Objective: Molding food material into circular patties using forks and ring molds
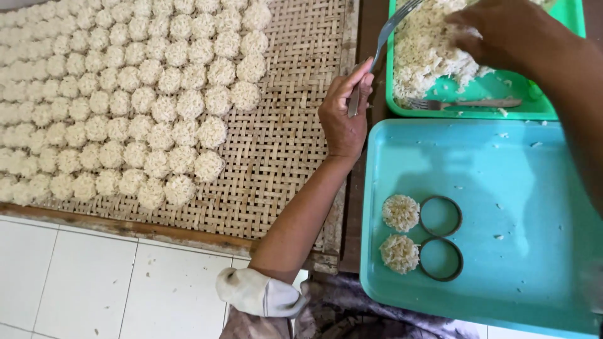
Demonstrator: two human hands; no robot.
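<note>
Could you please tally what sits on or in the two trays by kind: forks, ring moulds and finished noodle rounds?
Forks: 2, one in the left hand, its fork over the green tray, and a second fork lying in it.
Ring moulds: 2, on the blue tray.
Noodle rounds: 2.
Total: 6.

Left hand [342,116] gripping a fork [383,44], tines over the noodles [427,50] in the green tray [496,113] | right hand [502,31] pressing into them | two noodle discs [400,233] and two rings [441,236] lying on the blue tray [515,188] | noodle rounds [125,94] drying on the woven mat [282,144]
</note>
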